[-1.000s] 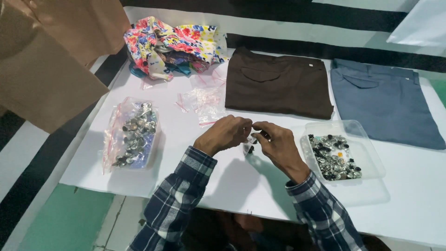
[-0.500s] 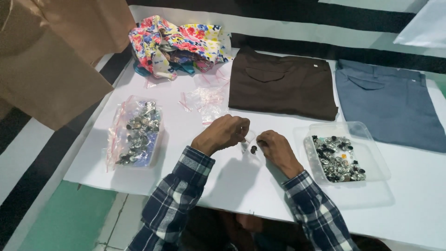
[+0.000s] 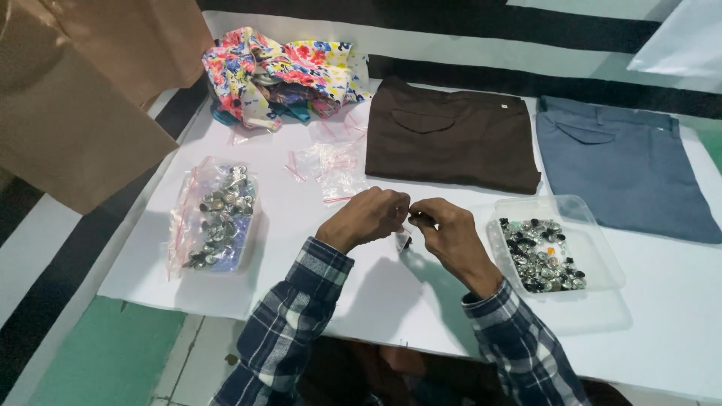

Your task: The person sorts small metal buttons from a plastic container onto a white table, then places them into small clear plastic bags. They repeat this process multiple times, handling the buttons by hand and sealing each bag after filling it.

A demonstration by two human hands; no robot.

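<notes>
Fingertips of both hands pinched together over the middle of the white table [image 3: 316, 286], meeting tip to tip. Left hand [image 3: 366, 216] curled nearly closed; right hand [image 3: 445, 229] likewise, thumb and forefinger drawn tight. Between them a very small item, seemingly a little clear packet with a dark piece [image 3: 403, 239] hanging just below the fingertips; too small to tell what it is, or which hand has the firmer hold. Both hands equally close to it; it sits right at their meeting point, dangling toward the near edge.

Outward: just right of the right hand, a clear plastic tray [image 3: 594, 252] of mixed dark and silvery buttons. Well left of the left hand, a clear bag of metal buttons [image 3: 218, 218]. Just beyond the hands, a scatter of small empty clear packets [image 3: 331, 162]. Far side: folded brown trousers [image 3: 451, 135], folded grey-blue trousers [image 3: 624, 173] to their right, crumpled floral cloth [image 3: 278, 71] far left.
</notes>
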